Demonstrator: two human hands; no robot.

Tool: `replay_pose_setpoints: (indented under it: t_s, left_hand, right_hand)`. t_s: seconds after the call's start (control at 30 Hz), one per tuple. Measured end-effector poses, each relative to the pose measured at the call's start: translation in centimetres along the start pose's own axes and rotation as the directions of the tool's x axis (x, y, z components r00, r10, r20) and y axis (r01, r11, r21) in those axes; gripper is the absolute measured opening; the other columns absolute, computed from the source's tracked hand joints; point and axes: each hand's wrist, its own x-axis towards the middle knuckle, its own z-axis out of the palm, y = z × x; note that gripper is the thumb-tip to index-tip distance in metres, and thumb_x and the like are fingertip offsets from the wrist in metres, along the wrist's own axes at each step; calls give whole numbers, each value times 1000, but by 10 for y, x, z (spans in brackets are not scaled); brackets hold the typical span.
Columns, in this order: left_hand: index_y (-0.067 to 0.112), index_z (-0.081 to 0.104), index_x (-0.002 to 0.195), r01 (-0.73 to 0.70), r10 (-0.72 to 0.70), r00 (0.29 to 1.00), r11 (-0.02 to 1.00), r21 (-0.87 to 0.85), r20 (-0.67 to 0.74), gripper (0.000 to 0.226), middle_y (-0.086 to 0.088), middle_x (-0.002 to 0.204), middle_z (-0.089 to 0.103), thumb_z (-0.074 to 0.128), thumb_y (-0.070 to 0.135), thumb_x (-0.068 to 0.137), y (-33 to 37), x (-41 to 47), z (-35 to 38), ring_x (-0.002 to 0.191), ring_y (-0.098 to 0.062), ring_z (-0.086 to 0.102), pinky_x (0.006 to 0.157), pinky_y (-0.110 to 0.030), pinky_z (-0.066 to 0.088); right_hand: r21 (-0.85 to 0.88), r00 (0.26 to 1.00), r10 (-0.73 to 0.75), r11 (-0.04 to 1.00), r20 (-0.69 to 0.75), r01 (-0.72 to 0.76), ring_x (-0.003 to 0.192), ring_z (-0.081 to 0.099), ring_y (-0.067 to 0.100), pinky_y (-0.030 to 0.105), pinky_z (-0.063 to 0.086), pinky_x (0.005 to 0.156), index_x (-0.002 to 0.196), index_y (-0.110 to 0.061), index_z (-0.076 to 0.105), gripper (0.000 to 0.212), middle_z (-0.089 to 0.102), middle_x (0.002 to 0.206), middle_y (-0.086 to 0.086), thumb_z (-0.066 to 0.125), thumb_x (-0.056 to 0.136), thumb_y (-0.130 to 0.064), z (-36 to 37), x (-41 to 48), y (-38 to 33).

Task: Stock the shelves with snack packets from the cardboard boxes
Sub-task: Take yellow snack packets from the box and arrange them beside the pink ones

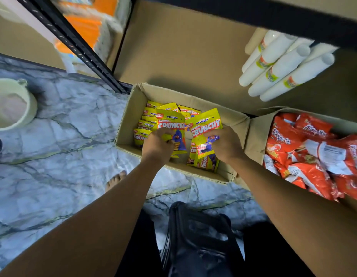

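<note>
Both forearms reached down into the open cardboard box on the floor, left hand clutching a yellow snack packet, right hand grasping another yellow packet, fingers curled, red packets in the neighbouring box, shelf above

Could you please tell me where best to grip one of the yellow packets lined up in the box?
Pinch the top sealed strip, coming from above. The yellow packets overlap like shingles along the left wall of the cardboard box, so only their top strips show; neighbours cover the faces and sides.
</note>
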Motion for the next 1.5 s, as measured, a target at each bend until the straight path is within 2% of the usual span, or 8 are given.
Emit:
replay_pose_setpoints:
  t_s: [0.17,0.33,0.73,0.97,1.1,1.27,1.37,1.5]
  left_hand:
    - [38,64,100,-14,12,998,999,-39,-53,24,12,70,57,62,16,91,35,-46,-59,52,-5,51,34,-11,32]
    - [38,68,97,-50,38,993,993,-108,-111,24,4,82,66,63,17,86,80,-104,-119,56,-13,54,47,-23,43]
    - [31,67,106,-375,319,894,917,-135,-316,24,3,79,60,68,16,87,213,-247,-257,46,-2,50,39,-11,34]
    - [34,67,105,-657,539,690,747,-105,-483,24,18,96,66,72,19,86,300,-311,-324,70,3,61,55,-17,47]
    - [36,65,106,-779,651,544,626,-32,-530,25,10,79,64,75,31,83,353,-335,-344,60,-11,51,56,-26,43]
    - [38,65,104,-862,736,468,502,-69,-490,25,17,72,62,75,26,85,415,-350,-347,55,-9,47,53,-26,40]
    - [42,64,102,-910,799,393,408,-70,-455,28,14,102,66,77,24,84,451,-351,-336,86,-10,60,74,-29,47]
    - [32,70,103,-936,863,309,350,33,-400,23,4,111,63,77,21,84,500,-352,-309,104,-10,55,84,-22,41]
  right_hand:
    - [36,1000,-1,999,-12,1,108,56,31,29,45,86,113,-21,74,46,52,115,15,45,87,4,-53,-36,-46]
    - [112,992,-90,989,-91,100,106,60,29,37,49,92,100,-25,76,46,58,114,14,46,83,6,-120,-81,-111]
    - [49,881,-375,913,-288,404,103,62,29,38,52,87,108,-26,73,32,58,115,11,72,77,-16,-290,-192,-252]
    - [-17,721,-509,822,-471,569,99,60,19,27,47,83,112,-29,70,30,54,110,4,69,85,-15,-396,-252,-308]
    - [13,617,-498,772,-609,636,92,61,14,22,43,78,108,-30,72,29,61,105,5,67,82,-19,-449,-281,-320]
    - [23,542,-454,751,-708,660,87,62,10,18,43,71,107,-22,69,25,68,105,5,67,86,-9,-510,-306,-310]
    - [49,536,-402,765,-743,642,70,57,-2,12,38,62,106,-21,68,25,67,97,0,62,88,-5,-540,-315,-288]
    - [119,529,-280,792,-801,599,94,60,7,3,40,71,101,-29,66,29,66,112,3,60,89,-3,-579,-320,-246]
